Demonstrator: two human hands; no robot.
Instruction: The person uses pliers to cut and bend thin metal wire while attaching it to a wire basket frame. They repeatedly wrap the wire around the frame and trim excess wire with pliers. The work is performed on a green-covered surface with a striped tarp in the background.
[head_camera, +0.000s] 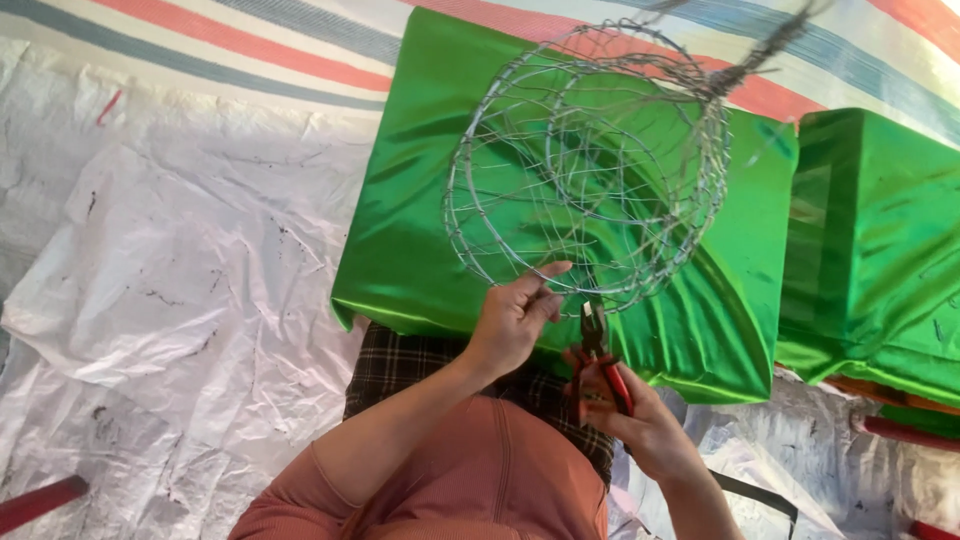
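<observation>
Round basket frame of twisted silver wire (590, 165), open mesh, held up over a cushion wrapped in shiny green satin cloth (420, 200); the left hand (515, 320) pinches its lower rim between thumb and curled fingers. Red-handled steel pliers (600, 355), gripped in the closed right hand (640, 420), nose pointing up at the rim just beside the left thumb; whether the nose touches the wire cannot be told. Surroundings: second green-wrapped block (880, 250) to the right, crumpled white plastic sheeting (180, 300) underneath, striped tarpaulin (250, 40) beyond.
</observation>
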